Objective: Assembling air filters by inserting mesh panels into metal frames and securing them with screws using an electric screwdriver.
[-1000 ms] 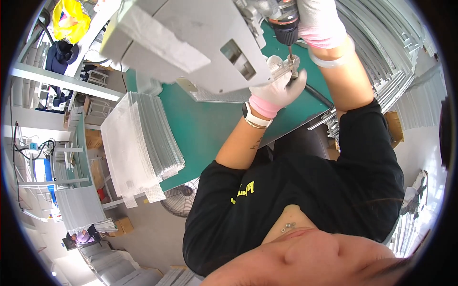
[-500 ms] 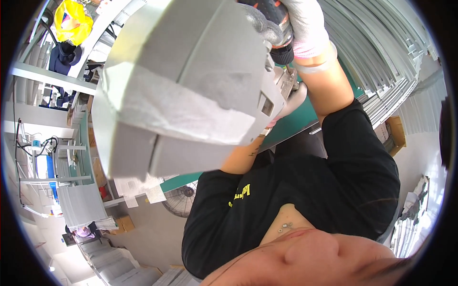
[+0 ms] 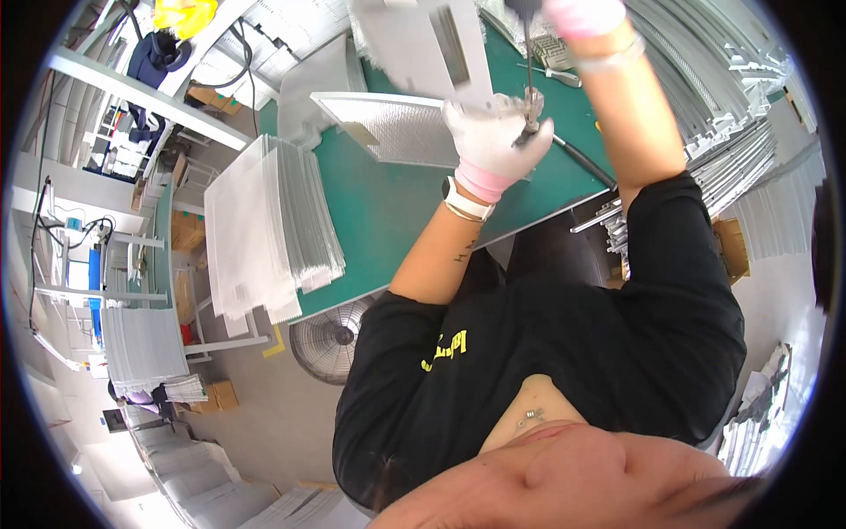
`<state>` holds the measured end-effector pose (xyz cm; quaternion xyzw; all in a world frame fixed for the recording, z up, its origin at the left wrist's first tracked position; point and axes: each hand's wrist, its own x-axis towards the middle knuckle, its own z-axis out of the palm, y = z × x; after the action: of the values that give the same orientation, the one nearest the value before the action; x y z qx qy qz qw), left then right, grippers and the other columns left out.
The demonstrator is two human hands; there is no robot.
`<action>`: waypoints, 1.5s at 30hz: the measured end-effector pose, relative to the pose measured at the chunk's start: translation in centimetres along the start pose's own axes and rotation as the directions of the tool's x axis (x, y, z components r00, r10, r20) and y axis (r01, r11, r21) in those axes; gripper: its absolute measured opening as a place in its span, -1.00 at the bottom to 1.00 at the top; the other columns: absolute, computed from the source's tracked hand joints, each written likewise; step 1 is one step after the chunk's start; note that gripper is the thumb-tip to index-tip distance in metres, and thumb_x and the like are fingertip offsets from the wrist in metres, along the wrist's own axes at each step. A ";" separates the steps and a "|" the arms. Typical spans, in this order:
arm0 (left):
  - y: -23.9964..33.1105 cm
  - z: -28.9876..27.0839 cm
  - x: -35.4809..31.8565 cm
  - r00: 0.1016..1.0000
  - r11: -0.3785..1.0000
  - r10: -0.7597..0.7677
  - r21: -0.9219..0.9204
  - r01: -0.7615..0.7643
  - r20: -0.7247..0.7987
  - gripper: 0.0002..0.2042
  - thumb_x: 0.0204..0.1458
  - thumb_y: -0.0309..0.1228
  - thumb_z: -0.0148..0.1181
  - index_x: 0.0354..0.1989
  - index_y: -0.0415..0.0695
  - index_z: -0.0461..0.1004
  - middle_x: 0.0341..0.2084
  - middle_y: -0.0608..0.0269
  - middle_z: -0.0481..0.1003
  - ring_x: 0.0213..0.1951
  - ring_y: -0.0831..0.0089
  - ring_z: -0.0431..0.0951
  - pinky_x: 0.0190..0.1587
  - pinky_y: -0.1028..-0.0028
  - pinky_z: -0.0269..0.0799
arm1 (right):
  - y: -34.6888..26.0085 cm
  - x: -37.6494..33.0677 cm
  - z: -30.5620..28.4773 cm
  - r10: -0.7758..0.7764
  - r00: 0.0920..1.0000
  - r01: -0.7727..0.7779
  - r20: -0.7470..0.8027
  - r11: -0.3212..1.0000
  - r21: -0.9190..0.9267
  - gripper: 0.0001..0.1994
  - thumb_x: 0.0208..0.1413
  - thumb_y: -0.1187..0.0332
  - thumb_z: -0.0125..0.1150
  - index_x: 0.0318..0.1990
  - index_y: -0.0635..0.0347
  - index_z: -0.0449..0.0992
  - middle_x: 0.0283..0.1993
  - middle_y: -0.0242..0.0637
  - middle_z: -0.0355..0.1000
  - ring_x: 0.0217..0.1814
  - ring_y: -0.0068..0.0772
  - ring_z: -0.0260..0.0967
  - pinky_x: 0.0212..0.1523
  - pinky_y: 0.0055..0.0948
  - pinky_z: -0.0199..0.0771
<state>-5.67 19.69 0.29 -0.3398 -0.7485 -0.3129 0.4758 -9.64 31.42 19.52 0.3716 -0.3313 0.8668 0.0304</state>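
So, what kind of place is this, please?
Probably a workshop or small factory: a green worktable, a stack of pale sheets on it, and many long metallic strips at the right.

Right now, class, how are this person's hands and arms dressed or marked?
Left hand: white glove, pink cuff, white-strapped watch, dark forearm markings. Right hand: pink-cuffed glove, mostly cropped, and a pale wristband. Both arms have short black sleeves.

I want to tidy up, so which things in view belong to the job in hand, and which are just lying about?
In use, it seems:
drill, at the right hand
metal fitting, in the left hand, under the drill

Likely just about:
white-handled tool on the green table
fan
yellow bag
cardboard boxes
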 end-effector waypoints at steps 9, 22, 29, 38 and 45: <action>4.2 -16.2 -13.7 0.802 0.993 0.122 -0.075 -0.096 0.585 -0.80 -0.25 -0.31 0.35 -0.59 0.01 0.40 -0.60 0.35 0.28 -0.46 0.27 0.40 -0.30 0.24 0.24 | -2.3 -2.4 4.7 -0.041 0.998 0.025 -0.039 0.943 -0.333 -0.83 0.28 0.32 0.21 -0.04 0.08 0.47 -0.33 -0.50 0.44 -0.38 -0.73 0.35 -0.37 -0.71 0.36; -7.1 -14.8 -12.0 0.648 0.539 -0.739 0.741 0.401 0.187 -0.41 -0.02 -0.18 0.29 0.13 -0.32 0.39 0.01 -0.19 0.48 0.08 -0.11 0.46 0.18 -0.03 0.28 | 0.5 -3.5 3.9 0.072 0.995 -0.089 -0.064 0.938 -0.334 -0.85 0.30 0.25 0.17 -0.11 0.08 0.43 -0.31 -0.45 0.44 -0.38 -0.69 0.38 -0.39 -0.73 0.36; -4.6 -12.8 -6.7 0.812 0.779 -0.555 0.457 0.430 0.182 -0.81 -0.06 -0.25 0.28 -0.33 -0.06 0.57 -0.53 0.12 0.55 -0.41 0.08 0.57 -0.18 0.10 0.39 | 3.0 -2.3 1.8 0.011 0.953 -0.137 0.304 0.907 0.398 -0.85 0.30 0.25 0.17 -0.14 0.09 0.44 -0.33 -0.45 0.45 -0.39 -0.67 0.37 -0.40 -0.70 0.36; 5.8 -14.2 -8.1 0.894 0.919 -0.321 0.331 0.214 0.313 -0.67 -0.26 -0.18 0.41 -0.30 0.02 0.53 -0.48 0.31 0.40 -0.39 0.23 0.45 -0.24 0.19 0.26 | 5.2 -6.8 4.6 0.147 0.989 -0.135 -0.004 0.922 0.364 -0.81 0.33 0.17 0.17 -0.10 0.06 0.47 -0.31 -0.40 0.50 -0.41 -0.59 0.43 -0.39 -0.64 0.44; 6.5 -15.1 -7.5 0.876 0.923 -0.340 0.300 0.242 0.342 -0.63 -0.25 -0.19 0.42 -0.19 0.07 0.60 -0.37 0.40 0.53 -0.31 0.29 0.52 -0.19 0.20 0.23 | 10.2 -6.2 2.9 -0.137 0.947 -0.069 0.292 0.797 0.600 -0.74 0.32 0.11 0.16 -0.18 0.11 0.42 -0.33 -0.38 0.43 -0.42 -0.60 0.38 -0.43 -0.64 0.33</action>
<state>9.44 9.90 -0.37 -0.2153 -0.9035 -0.2118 0.3041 -6.39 22.97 11.21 0.5034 -0.0319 0.8540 -0.1278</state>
